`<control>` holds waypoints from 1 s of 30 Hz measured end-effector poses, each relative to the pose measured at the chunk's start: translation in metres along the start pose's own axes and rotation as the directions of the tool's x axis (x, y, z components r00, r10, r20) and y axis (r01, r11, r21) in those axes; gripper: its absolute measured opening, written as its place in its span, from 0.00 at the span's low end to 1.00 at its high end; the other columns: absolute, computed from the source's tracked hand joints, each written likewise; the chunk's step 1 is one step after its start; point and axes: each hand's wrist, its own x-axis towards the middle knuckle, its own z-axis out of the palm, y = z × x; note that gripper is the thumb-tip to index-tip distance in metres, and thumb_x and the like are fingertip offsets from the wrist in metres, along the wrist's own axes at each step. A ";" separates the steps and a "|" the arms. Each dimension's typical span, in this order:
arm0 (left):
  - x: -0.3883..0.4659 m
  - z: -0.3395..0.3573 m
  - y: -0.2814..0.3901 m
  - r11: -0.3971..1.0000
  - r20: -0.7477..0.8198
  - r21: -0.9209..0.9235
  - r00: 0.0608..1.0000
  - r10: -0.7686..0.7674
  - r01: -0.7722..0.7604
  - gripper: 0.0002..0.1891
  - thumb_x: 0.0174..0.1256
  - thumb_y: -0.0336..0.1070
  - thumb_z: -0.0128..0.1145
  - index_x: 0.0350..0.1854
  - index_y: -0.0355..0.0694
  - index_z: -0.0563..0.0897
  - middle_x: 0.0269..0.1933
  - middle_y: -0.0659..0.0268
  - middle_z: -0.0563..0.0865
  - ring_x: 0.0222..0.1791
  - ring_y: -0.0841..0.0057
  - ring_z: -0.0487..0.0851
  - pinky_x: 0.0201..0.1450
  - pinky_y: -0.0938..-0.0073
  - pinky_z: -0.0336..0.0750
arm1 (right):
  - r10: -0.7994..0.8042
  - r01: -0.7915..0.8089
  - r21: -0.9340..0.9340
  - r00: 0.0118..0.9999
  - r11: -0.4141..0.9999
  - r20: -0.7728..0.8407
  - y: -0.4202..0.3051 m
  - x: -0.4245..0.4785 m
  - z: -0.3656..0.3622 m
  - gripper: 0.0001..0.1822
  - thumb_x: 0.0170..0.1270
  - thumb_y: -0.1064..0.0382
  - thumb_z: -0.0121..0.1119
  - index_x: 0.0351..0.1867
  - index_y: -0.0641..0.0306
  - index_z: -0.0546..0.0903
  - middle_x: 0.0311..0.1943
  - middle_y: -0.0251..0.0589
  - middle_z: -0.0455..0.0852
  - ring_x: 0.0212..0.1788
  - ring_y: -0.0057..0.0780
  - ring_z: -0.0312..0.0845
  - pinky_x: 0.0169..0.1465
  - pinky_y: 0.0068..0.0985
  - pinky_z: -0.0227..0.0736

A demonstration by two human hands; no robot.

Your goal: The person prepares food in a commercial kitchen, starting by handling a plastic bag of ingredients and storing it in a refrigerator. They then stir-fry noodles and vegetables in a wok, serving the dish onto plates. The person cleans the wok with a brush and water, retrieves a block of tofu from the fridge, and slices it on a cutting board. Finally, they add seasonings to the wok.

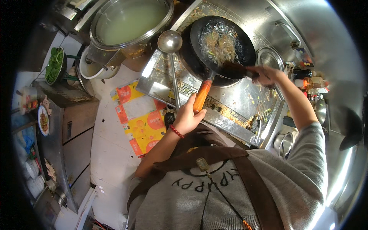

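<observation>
My left hand, with a red bead bracelet at the wrist, grips the orange wooden handle of a black wok. The wok is tilted over the stove. Blurred by motion, my right hand holds a dark brown utensil, perhaps a wok brush, whose far end reaches into the wok. Splashing liquid with brownish bits lies inside the wok. A long-handled steel ladle rests left of the wok, its handle running down behind my left hand.
A large steel pot of cloudy liquid stands at upper left. Food scraps litter the stove's front grate, near a metal fork-like utensil. Bottles line the right side. Flattened cardboard covers the floor; a steel cabinet stands left.
</observation>
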 end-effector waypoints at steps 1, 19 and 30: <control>0.002 0.000 0.012 0.998 -0.027 -0.012 0.998 0.060 -0.060 0.36 0.54 0.41 0.65 0.62 0.27 0.66 0.34 0.44 0.84 0.37 0.53 0.85 0.39 0.64 0.78 | 0.090 -0.091 -0.034 0.995 0.995 -0.039 0.003 -0.011 0.012 0.38 0.51 0.64 0.63 0.68 0.47 0.67 0.38 0.52 0.85 0.42 0.40 0.83 0.48 0.29 0.74; 0.016 -0.008 0.035 0.974 0.082 0.214 0.992 -0.100 0.080 0.35 0.50 0.35 0.61 0.62 0.25 0.67 0.36 0.46 0.84 0.38 0.60 0.85 0.43 0.68 0.76 | 0.146 -0.078 0.315 0.969 0.946 -0.197 0.033 0.079 0.042 0.40 0.52 0.60 0.67 0.69 0.51 0.65 0.51 0.52 0.82 0.52 0.39 0.77 0.56 0.31 0.69; 0.020 -0.012 0.044 0.973 0.121 0.210 0.985 -0.120 0.093 0.36 0.50 0.36 0.61 0.63 0.28 0.66 0.40 0.42 0.83 0.43 0.50 0.83 0.47 0.61 0.77 | 0.143 0.044 0.665 0.964 0.746 -0.224 -0.013 0.088 0.036 0.43 0.51 0.57 0.68 0.71 0.55 0.63 0.58 0.44 0.78 0.59 0.33 0.70 0.61 0.26 0.62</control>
